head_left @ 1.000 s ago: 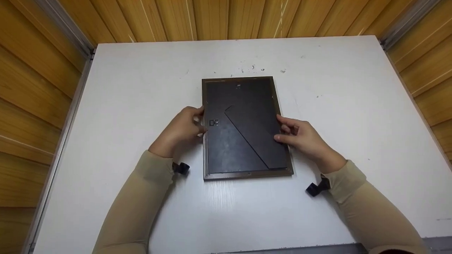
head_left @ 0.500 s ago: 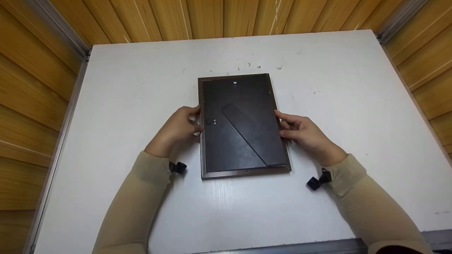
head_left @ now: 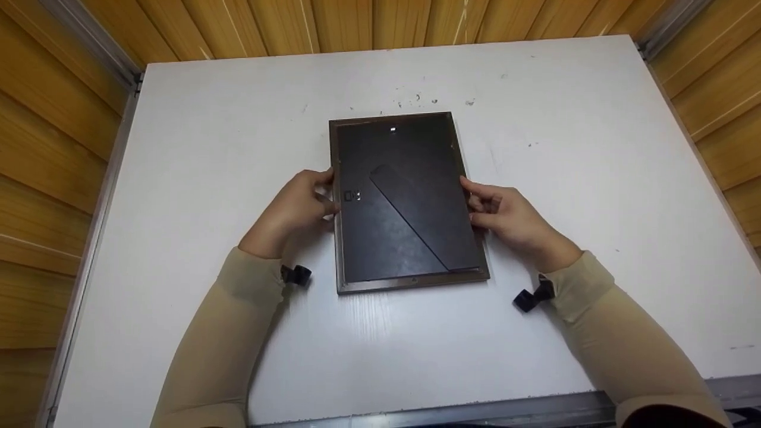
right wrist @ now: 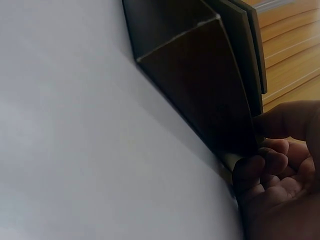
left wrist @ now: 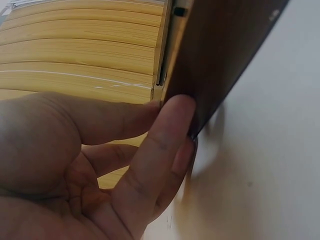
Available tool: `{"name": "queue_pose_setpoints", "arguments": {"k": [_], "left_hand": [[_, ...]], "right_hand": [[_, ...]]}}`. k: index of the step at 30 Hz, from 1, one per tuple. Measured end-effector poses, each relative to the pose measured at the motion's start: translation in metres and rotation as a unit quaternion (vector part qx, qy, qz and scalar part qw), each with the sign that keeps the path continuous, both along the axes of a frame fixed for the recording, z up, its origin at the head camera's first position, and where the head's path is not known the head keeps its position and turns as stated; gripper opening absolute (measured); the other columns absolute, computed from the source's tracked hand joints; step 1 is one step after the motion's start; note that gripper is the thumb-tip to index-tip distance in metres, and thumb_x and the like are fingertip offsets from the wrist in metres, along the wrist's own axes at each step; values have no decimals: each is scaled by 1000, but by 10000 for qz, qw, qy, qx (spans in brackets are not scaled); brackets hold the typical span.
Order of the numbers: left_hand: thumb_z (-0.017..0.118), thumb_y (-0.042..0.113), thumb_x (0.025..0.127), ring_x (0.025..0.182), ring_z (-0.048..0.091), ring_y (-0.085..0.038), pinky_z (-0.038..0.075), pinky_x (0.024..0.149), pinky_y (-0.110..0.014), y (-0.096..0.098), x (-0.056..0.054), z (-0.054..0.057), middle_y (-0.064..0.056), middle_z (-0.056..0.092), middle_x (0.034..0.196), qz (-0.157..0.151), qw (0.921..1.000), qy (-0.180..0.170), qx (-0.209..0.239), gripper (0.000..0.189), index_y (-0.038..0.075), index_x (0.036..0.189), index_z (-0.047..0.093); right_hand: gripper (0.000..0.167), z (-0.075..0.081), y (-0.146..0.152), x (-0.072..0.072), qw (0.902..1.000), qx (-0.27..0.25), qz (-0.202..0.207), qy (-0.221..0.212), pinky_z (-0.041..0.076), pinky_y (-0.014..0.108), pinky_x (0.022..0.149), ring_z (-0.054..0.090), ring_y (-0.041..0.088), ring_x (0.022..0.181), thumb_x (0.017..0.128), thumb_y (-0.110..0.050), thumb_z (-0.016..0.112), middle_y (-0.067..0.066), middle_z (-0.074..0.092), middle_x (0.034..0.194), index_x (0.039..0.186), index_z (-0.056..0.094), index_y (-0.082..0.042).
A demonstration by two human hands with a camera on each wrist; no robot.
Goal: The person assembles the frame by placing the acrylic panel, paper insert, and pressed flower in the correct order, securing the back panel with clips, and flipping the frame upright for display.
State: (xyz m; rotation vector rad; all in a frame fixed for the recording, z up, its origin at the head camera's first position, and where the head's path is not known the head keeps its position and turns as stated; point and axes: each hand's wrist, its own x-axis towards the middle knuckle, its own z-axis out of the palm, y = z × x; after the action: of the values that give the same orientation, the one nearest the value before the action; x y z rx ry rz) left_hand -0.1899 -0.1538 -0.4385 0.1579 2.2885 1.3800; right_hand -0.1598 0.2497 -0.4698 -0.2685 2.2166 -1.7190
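Observation:
A dark brown picture frame (head_left: 410,277) lies face down on the white table (head_left: 380,351), its black backing and slanted easel stand (head_left: 428,220) facing up. At the left side, my left hand (head_left: 294,202) grips the frame's rim between thumb and fingers; in the left wrist view some fingertips reach under the lower edge. My right hand (head_left: 514,220) holds the opposite rim, thumb at the upper edge and fingers curled against the side. The right wrist view shows the frame's dark outer side (right wrist: 200,90) close to those fingers. The frame's front is hidden.
Wood-look panel walls (head_left: 345,24) stand behind and on both sides of the table. Small dark marks (head_left: 418,97) dot the tabletop beyond the frame. A grey metal rail (head_left: 464,410) runs along the near edge.
My right thumb has shifted from the black backing out to the frame's rim. The head view has tilted a little; the frame stays nearly in place on the table.

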Motion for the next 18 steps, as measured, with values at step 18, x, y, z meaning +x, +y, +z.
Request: {"name": "queue_pose_setpoints", "arguments": {"k": [18], "left_hand": [[70, -11, 102, 123, 72, -35, 72, 85, -33, -3, 6, 4, -24, 48, 163, 67, 9999, -71, -99, 80, -1, 174, 36]], "right_hand": [[108, 11, 0, 4, 9960, 458, 746, -182, 43, 14, 82, 48, 4, 96, 91, 8, 87, 4, 43, 112, 179, 25, -2]]}}
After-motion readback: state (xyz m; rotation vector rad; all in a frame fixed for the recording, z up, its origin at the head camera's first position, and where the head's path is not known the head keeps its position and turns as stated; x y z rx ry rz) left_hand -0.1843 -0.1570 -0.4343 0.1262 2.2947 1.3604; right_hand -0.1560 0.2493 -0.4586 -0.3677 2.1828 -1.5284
